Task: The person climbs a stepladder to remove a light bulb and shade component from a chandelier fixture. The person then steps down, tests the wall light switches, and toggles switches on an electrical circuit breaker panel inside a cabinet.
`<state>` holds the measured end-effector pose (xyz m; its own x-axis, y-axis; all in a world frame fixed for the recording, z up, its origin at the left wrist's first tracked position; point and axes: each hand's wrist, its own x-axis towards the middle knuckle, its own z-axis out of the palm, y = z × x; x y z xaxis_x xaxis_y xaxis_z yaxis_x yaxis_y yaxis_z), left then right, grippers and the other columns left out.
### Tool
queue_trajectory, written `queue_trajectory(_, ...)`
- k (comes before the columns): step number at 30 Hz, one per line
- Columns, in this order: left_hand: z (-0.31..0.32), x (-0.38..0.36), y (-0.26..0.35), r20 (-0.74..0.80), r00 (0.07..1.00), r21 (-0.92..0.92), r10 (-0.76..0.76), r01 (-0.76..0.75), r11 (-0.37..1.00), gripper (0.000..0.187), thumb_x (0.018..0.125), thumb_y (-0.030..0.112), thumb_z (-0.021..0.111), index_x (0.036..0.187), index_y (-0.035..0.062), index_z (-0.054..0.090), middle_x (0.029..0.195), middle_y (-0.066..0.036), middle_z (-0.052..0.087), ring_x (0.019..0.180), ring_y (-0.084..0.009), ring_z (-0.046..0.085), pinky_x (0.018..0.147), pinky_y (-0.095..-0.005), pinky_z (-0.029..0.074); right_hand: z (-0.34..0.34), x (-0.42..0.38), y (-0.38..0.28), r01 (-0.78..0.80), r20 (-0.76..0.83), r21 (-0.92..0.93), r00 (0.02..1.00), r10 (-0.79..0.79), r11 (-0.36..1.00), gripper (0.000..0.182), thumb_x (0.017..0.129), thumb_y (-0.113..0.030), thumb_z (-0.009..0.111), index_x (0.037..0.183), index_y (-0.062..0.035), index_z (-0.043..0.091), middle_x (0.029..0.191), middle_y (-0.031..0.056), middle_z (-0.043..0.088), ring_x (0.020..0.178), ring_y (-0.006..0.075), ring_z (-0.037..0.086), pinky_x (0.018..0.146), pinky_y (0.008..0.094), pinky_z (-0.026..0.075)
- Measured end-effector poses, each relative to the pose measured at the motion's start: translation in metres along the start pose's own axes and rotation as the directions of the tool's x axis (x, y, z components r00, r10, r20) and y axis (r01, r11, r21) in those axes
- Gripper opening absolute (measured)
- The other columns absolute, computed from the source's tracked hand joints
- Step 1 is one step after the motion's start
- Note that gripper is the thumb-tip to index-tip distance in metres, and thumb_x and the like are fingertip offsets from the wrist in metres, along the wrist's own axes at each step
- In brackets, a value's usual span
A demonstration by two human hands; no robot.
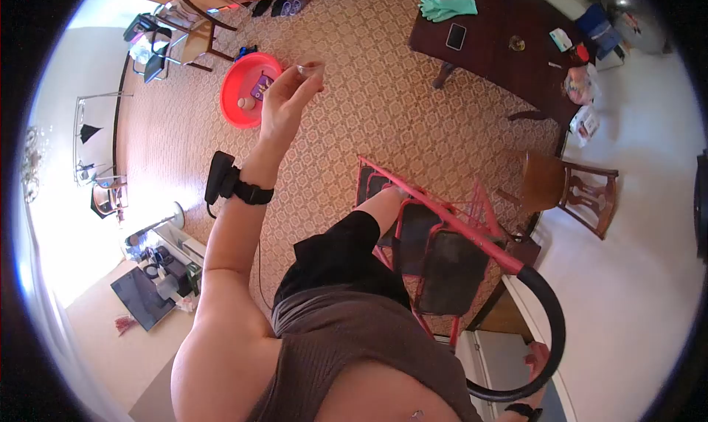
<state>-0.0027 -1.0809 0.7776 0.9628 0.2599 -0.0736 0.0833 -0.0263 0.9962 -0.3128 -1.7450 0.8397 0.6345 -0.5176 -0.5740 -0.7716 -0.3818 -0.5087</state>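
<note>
Two bare hands: the left is reaching forward, the right is showing at the lower right edge.
Red basin (230, 75): is sitting on the patterned floor, holding a purple packet (262, 87).
Left hand (284, 106): is pinching a small clear object (308, 68) between its fingertips, just beside the basin in view.
Red stepladder (450, 219): is standing around the person's leg.
Right hand (538, 361): is reaching the black curved handrail (552, 304), though whether it is gripping I cannot tell.
Dark wooden table (490, 59): is bearing mint-green rubber gloves (448, 9) and a smartphone (456, 37).

Red ladder (481, 241); coral basin (230, 90); mint gloves (448, 8); tan floor (324, 145), patterned, possibly floral.
</note>
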Motion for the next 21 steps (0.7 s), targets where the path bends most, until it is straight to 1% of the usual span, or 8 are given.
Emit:
queue_trajectory(1, 0.000, 0.002, -0.010, 0.013, 1.000, 0.003, -0.001, 0.001, 1.000, 0.037, 0.091, 0.021, 0.061, 0.119, -0.0025, 0.057, 0.101, -0.002, 0.063, 0.089, -0.0094, 0.057, 0.082, -0.0249, 0.045, 0.032, -0.027, -0.051, 0.197, -0.103, -0.127, 0.972, -0.210, 0.972, 0.025, 0.088, -0.030, 0.061, 0.091, -0.0052, 0.062, 0.076, 0.0026, 0.060, 0.054, 0.0098, 0.052, 0.055, 0.0258, 0.045)
queue_trajectory(2, -0.002, 0.003, -0.020, 0.021, 1.000, 0.045, -0.013, 0.012, 0.999, 0.037, 0.091, 0.021, 0.062, 0.119, -0.0020, 0.058, 0.099, -0.002, 0.063, 0.089, -0.0091, 0.057, 0.081, -0.0246, 0.044, -0.022, 0.013, 0.021, -0.109, 0.081, 0.113, 0.992, 0.100, 0.988, 0.026, 0.086, -0.032, 0.064, 0.094, -0.0071, 0.060, 0.082, 0.0068, 0.063, 0.047, 0.0141, 0.052, 0.044, 0.0280, 0.043)
queue_trajectory(5, 0.004, 0.001, -0.046, 0.050, 0.998, 0.069, 0.037, -0.040, 0.997, 0.037, 0.090, 0.021, 0.062, 0.119, -0.0012, 0.059, 0.095, -0.001, 0.063, 0.088, -0.0084, 0.057, 0.079, -0.0240, 0.044, -0.042, 0.024, 0.057, -0.080, 0.041, 0.217, 0.996, 0.073, 0.973, 0.027, 0.085, -0.034, 0.064, 0.096, -0.0103, 0.058, 0.087, 0.0064, 0.063, 0.049, 0.0118, 0.050, 0.042, 0.0254, 0.040)
queue_trajectory(13, 0.000, -0.035, -0.093, 0.100, 0.995, 0.033, -0.010, 0.007, 0.999, 0.036, 0.093, 0.022, 0.058, 0.119, -0.0030, 0.059, 0.095, -0.004, 0.064, 0.087, -0.0096, 0.058, 0.083, -0.0236, 0.044, -0.039, 0.011, 0.027, 0.031, 0.020, -0.152, 0.999, -0.028, 0.988, 0.040, 0.094, -0.046, 0.049, 0.086, -0.0079, 0.058, 0.070, -0.0003, 0.053, 0.044, 0.0067, 0.044, 0.042, 0.0227, 0.034)
queue_trajectory(14, 0.000, -0.037, -0.092, 0.118, 0.993, 0.030, 0.000, -0.003, 1.000, 0.036, 0.093, 0.022, 0.058, 0.119, -0.0030, 0.059, 0.095, -0.004, 0.064, 0.087, -0.0096, 0.058, 0.083, -0.0236, 0.044, -0.042, 0.016, 0.030, -0.111, 0.023, 0.052, 0.994, 0.110, 0.992, 0.036, 0.092, -0.043, 0.055, 0.083, -0.0077, 0.057, 0.070, -0.0007, 0.053, 0.045, 0.0062, 0.043, 0.043, 0.0226, 0.033)
queue_trajectory(15, 0.001, -0.036, -0.090, 0.106, 0.994, -0.031, 0.026, -0.023, 0.999, 0.036, 0.093, 0.021, 0.057, 0.118, -0.0030, 0.059, 0.096, -0.004, 0.064, 0.088, -0.0098, 0.058, 0.084, -0.0241, 0.044, -0.039, 0.014, 0.027, -0.077, -0.043, -0.132, 0.996, 0.072, 0.988, 0.032, 0.090, -0.039, 0.057, 0.083, -0.0078, 0.057, 0.076, -0.0005, 0.055, 0.044, 0.0060, 0.043, 0.043, 0.0219, 0.033)
queue_trajectory(18, -0.002, -0.038, -0.087, 0.128, 0.990, -0.064, 0.051, -0.043, 0.997, 0.035, 0.093, 0.020, 0.057, 0.119, -0.0029, 0.058, 0.101, -0.005, 0.063, 0.090, -0.0103, 0.059, 0.085, -0.0254, 0.044, -0.039, 0.012, 0.024, -0.025, -0.036, -0.055, 0.999, 0.023, 0.998, 0.027, 0.089, -0.036, 0.057, 0.085, -0.0088, 0.056, 0.081, -0.0001, 0.057, 0.043, 0.0071, 0.044, 0.040, 0.0221, 0.034)
queue_trajectory(21, -0.001, -0.030, -0.095, 0.193, 0.978, 0.011, 0.072, -0.076, 0.997, 0.036, 0.093, 0.020, 0.057, 0.121, -0.0029, 0.057, 0.106, -0.006, 0.063, 0.091, -0.0111, 0.059, 0.085, -0.0266, 0.044, -0.067, 0.032, 0.055, -0.174, -0.158, -0.237, 0.978, 0.139, 0.956, 0.028, 0.091, -0.040, 0.055, 0.092, -0.0118, 0.055, 0.084, 0.0024, 0.057, 0.043, 0.0101, 0.045, 0.037, 0.0244, 0.033)
